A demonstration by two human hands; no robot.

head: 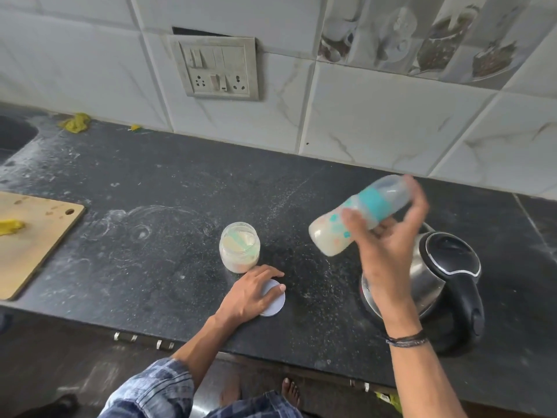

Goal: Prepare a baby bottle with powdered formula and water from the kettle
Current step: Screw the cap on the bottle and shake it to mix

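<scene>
Now, over the kettle (437, 267), the bottle (361, 215) lies tilted, base down toward the jar (239, 247) well left of the kettle, right hand (388, 248) fingers curled round its middle, left hand (253, 292) resting fingers loosely extended on the lid (275, 303) beside that jar.

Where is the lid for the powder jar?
In the head view, the white lid lies on the counter under the left hand, just in front of the open jar and left of the kettle.

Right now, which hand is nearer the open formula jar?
Left. The left hand rests on the lid just beside the jar; the right hand holds the baby bottle up over the kettle.
</scene>
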